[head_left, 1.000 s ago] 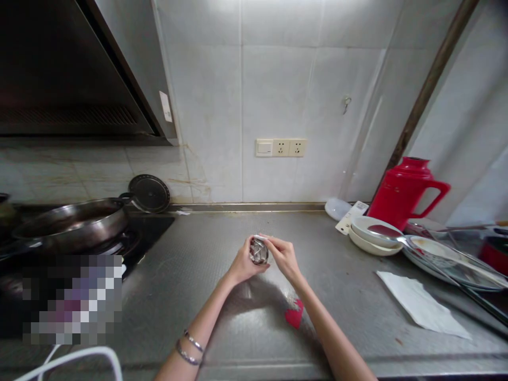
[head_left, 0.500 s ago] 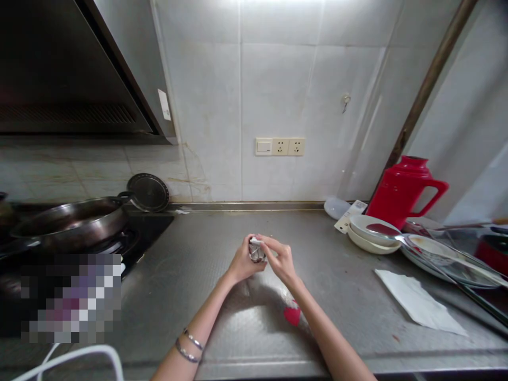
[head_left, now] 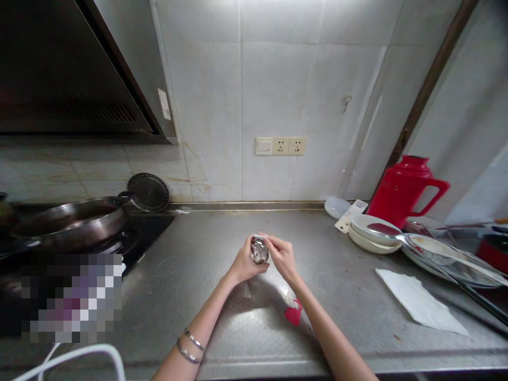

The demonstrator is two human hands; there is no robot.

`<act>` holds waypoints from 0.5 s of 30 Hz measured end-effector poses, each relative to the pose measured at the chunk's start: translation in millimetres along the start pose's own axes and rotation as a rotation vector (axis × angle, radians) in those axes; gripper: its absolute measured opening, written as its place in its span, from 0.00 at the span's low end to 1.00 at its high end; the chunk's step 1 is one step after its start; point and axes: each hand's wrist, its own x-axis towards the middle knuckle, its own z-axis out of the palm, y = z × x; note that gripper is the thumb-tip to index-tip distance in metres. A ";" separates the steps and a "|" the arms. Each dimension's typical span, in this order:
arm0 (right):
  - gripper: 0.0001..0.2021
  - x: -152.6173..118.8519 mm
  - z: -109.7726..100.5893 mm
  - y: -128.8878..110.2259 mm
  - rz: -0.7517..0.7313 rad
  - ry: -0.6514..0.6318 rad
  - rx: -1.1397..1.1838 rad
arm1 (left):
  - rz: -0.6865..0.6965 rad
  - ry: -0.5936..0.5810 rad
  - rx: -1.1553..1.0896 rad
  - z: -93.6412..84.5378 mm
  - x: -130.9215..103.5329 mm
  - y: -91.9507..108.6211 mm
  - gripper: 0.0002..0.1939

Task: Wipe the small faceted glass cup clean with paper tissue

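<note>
Both hands point(head_left: 265, 259) hold a small shiny metal piece point(head_left: 259, 251) above the steel counter point(head_left: 206, 264).

Bright overhead glare, warped edges

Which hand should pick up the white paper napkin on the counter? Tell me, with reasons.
Probably the right hand. The white paper napkin lies on the steel counter to its right, while the left hand is farther away and cups the small shiny metal object that both hands hold.

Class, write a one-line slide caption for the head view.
Both hands, left hand and right hand, hold a small shiny metal object above a steel counter.
</note>
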 end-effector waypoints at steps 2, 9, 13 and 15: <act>0.13 -3.1 1.3 -0.3 -0.063 -0.041 -0.001 | -0.016 0.010 -0.014 -0.7 0.6 0.7 0.39; 0.11 -11.6 0.2 -8.1 -0.272 -0.139 -0.029 | -0.078 0.072 -0.095 -2.2 4.7 -1.5 0.36; 0.12 -11.4 1.2 -11.4 -0.280 -0.132 -0.052 | -0.077 0.089 -0.066 -4.3 6.5 -9.0 0.36; 0.13 -8.2 1.9 -9.8 -0.239 0.026 -0.081 | -0.069 0.080 -0.018 -4.5 6.3 -10.1 0.36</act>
